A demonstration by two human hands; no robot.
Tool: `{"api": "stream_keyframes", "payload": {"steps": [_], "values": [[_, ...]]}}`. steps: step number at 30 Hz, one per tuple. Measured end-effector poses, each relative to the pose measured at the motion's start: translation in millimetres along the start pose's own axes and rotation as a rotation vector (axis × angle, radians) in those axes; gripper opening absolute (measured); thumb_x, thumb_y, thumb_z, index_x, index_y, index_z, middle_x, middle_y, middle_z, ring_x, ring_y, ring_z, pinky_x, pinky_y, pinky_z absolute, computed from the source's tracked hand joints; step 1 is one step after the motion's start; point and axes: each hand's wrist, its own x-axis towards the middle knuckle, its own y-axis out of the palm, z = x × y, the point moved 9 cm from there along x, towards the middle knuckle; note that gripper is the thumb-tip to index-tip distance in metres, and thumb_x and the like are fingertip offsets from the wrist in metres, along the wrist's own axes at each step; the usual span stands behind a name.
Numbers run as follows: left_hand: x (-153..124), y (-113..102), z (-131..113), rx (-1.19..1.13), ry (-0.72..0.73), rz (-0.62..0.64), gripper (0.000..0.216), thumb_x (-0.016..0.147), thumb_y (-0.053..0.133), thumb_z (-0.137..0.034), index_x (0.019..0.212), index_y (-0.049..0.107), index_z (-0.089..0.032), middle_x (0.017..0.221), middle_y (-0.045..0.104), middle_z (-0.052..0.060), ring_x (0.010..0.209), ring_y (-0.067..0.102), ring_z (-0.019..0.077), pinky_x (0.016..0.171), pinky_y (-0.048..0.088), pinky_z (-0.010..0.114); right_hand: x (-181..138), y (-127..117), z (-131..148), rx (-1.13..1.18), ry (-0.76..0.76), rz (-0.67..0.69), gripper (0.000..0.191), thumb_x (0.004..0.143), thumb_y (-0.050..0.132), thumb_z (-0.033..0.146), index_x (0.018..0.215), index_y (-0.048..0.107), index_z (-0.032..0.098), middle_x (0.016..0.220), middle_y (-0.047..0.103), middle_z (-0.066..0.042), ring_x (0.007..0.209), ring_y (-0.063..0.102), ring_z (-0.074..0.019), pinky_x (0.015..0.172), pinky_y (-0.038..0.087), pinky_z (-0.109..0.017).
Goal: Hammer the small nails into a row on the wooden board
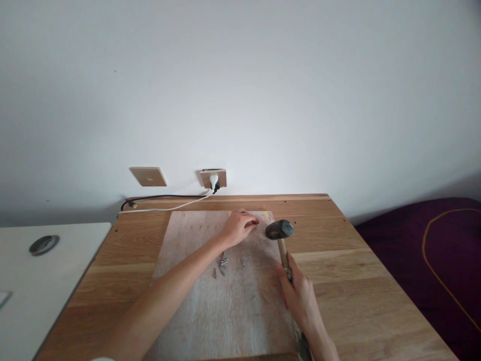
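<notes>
My right hand [300,288] is wrapped around the wooden handle of a hammer [282,229]. The hammer's thick dark head is raised at the board's right edge, just right of my left hand. Near the far right corner of a pale, worn wooden board [240,316], my left hand [238,228] has thumb and fingers pinched together; whatever sits between the tips is too small to make out. Several loose metal screws or nails [224,261] lie on the middle of the board. A row of small dark dots [200,227] runs along its far left part.
The board lies on a wooden table [338,281] against a white wall. A socket [220,178] with plugs feeds a white cable [165,208] and a black one across the back. A white surface [67,271] adjoins left; dark purple fabric [398,240] lies right.
</notes>
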Motion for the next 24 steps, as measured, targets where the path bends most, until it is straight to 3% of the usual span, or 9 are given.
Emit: {"api": "stream_keyframes", "payload": {"steps": [12, 15, 19, 24], "values": [[0, 4, -5, 0.033, 0.036, 0.033, 0.009, 0.087, 0.075, -0.014, 0.09, 0.079, -0.022, 0.096, 0.079, 0.006, 0.105, 0.065, 0.0275, 0.097, 0.047, 0.041, 0, -3, 10, -0.032, -0.052, -0.01, 0.064, 0.097, 0.042, 0.056, 0.139, 0.064, 0.013, 0.089, 0.081, -0.016, 0.084, 0.08, -0.0347, 0.065, 0.055, -0.034], [0, 4, -2, 0.002, 0.025, 0.032, 0.007, 0.087, 0.077, -0.015, 0.09, 0.079, -0.021, 0.094, 0.079, 0.006, 0.103, 0.067, 0.0266, 0.096, 0.048, 0.039, 1, -2, 10, -0.044, -0.06, 0.01, 0.065, 0.098, 0.042, 0.057, 0.138, 0.065, 0.011, 0.078, 0.078, -0.013, 0.073, 0.078, -0.0323, 0.063, 0.055, -0.033], [-1, 4, 2, -0.023, -0.005, 0.013, 0.018, 0.085, 0.074, -0.008, 0.099, 0.077, -0.019, 0.095, 0.079, 0.006, 0.101, 0.069, 0.0251, 0.096, 0.05, 0.037, 3, 1, 8, -0.037, -0.07, 0.021, 0.067, 0.099, 0.042, 0.059, 0.14, 0.063, 0.011, 0.059, 0.07, -0.004, 0.05, 0.069, -0.0267, 0.049, 0.049, -0.03], [-2, 3, 3, -0.07, -0.028, 0.009, 0.028, 0.084, 0.072, -0.006, 0.108, 0.074, -0.019, 0.097, 0.079, 0.005, 0.097, 0.073, 0.0225, 0.1, 0.05, 0.037, 10, 1, 14, -0.044, -0.1, 0.004, 0.07, 0.099, 0.044, 0.06, 0.144, 0.06, 0.009, 0.059, 0.07, -0.004, 0.048, 0.068, -0.0246, 0.044, 0.046, -0.028]]}}
